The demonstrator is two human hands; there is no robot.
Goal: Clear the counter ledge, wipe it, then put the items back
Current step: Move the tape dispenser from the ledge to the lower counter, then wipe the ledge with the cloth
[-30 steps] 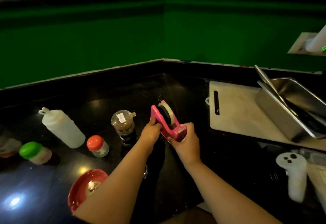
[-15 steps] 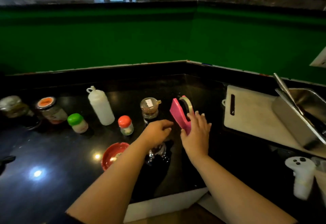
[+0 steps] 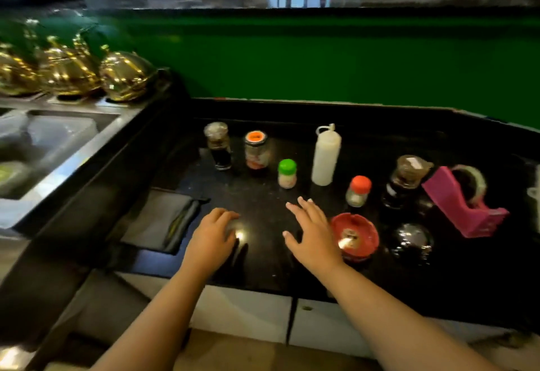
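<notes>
Both hands have let go of the pink tape dispenser (image 3: 464,201) since a second ago, and it now stands alone on the black counter (image 3: 263,265), far right, with its tape roll upright. My view has also swung left, so a steel sink (image 3: 58,142) and three gold domed lids (image 3: 73,69) now show at the left edge.

My left hand (image 3: 211,239) hovers low over the counter, fingers curled loosely, holding nothing. My right hand (image 3: 312,236) is spread flat and empty, well apart from the left, just beside a red dish (image 3: 355,236).

Beyond the hands stand the items taken down: a dark sauce jar (image 3: 217,145), an orange-lidded jar (image 3: 256,149), a small green-capped bottle (image 3: 287,173), a white squeeze bottle (image 3: 325,155), a red-capped shaker (image 3: 358,190) and a second dark jar (image 3: 406,180), close beside the dispenser. A shiny dark round object (image 3: 410,240) sits near the dish; I cannot tell what it is.

A folded grey cloth (image 3: 159,221) lies flat near the left hand, towards the sink.

I judge that clearing is finished or nearly so, and wiping comes next. That calls for the left hand to reach left, pinch up the cloth, and carry it up to the ledge (image 3: 321,2) above the green wall (image 3: 321,57).
</notes>
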